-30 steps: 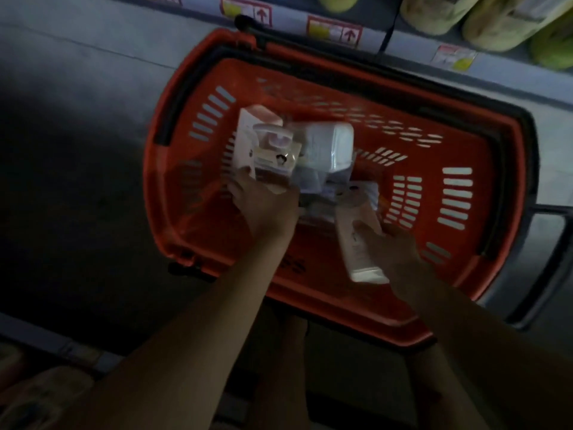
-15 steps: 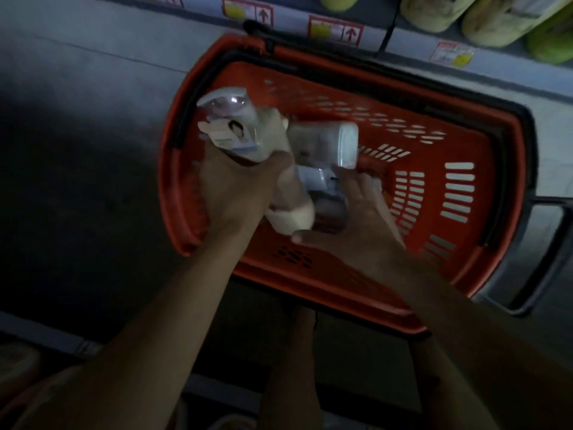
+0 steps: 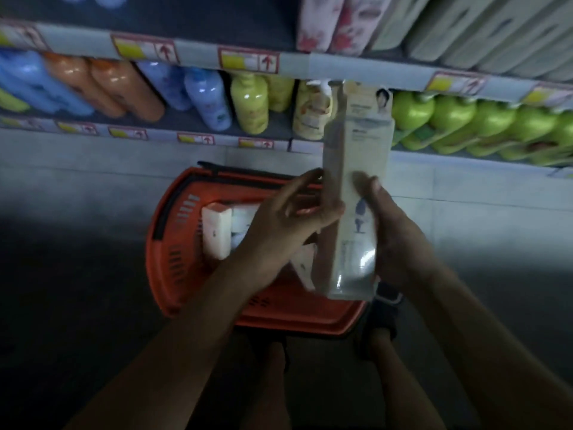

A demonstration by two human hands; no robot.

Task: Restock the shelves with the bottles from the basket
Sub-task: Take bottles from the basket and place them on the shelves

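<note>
A tall cream bottle package [image 3: 356, 187] stands upright in front of me, held above the orange basket [image 3: 161, 252] on the floor. My right hand [image 3: 400, 240] grips its lower right side. My left hand [image 3: 288, 225] touches its left edge with fingers spread. More white bottles [image 3: 217, 231] lie inside the basket, partly hidden by my left arm. The package's top reaches the lower shelf [image 3: 217, 139], near a cream pump bottle [image 3: 313, 110].
The lower shelf holds blue, orange, yellow and green bottles [image 3: 449, 119] in rows. An upper shelf [image 3: 198, 57] carries pale packs [image 3: 341, 23]. Grey floor tiles surround the basket. My legs and a dark shoe [image 3: 384, 308] are below the basket.
Both hands have lifted out of the basket with a tall bottle package, and my view has tilted up so the shelves now show. The package now stands upright between my hands.
</note>
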